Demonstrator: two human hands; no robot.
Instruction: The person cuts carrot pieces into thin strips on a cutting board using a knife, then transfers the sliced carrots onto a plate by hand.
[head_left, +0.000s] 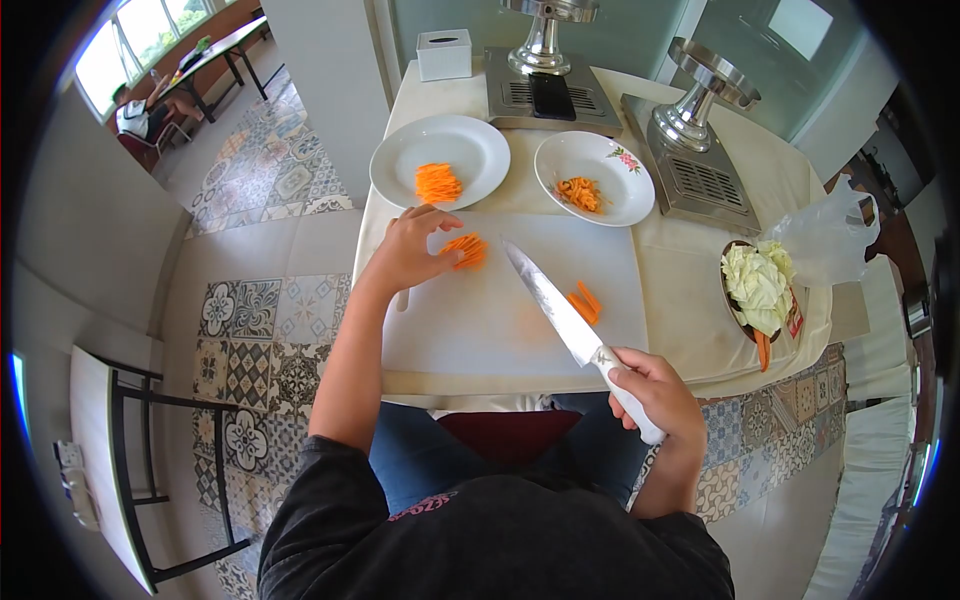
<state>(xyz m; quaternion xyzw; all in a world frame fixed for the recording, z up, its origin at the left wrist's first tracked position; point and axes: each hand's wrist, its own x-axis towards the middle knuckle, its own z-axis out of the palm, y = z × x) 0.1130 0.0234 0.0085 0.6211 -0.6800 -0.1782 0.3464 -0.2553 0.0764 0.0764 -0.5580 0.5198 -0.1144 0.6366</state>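
Observation:
My right hand (655,392) is wrapped round the white handle of a kitchen knife (556,305), its blade pointing away and left over the white cutting board (480,335). My left hand (412,245) is at the board's left edge, fingers curved and apart; its thumb is at a small pile of carrot strips (466,252), and whether it touches is hard to tell. A few thicker carrot pieces (584,303) lie right of the blade. Behind the board, a white plate (485,150) holds a bundle of carrot strips (437,183).
A flowered bowl (638,190) holds carrot shavings. Two metal stands (690,125) and a tissue box (444,55) stand at the back. To the right are a bowl of cabbage (757,285) and a plastic bag (825,235). A person (140,115) sits far left.

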